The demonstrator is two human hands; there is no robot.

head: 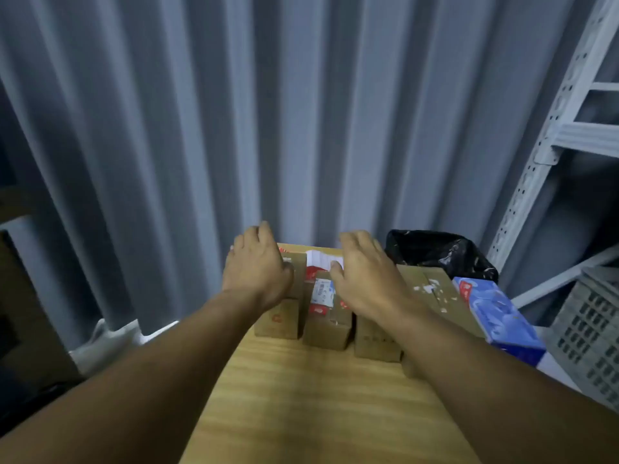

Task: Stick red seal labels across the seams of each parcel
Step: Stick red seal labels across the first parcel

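Several small brown cardboard parcels stand in a row near the far end of a wooden table. The left parcel lies partly under my left hand, whose fingers curl down over its far end. The middle parcel carries a white shipping label and red seal labels. My right hand hovers over the middle and right parcels, fingers bent downward, thumb near a white and red label sheet lying behind the parcels. Whether either hand holds anything is hidden.
A larger flat cardboard box with torn label scraps sits at the right, a blue box beyond it. A black bin bag stands behind. Grey metal shelving and a grey crate are at the right; corrugated wall behind.
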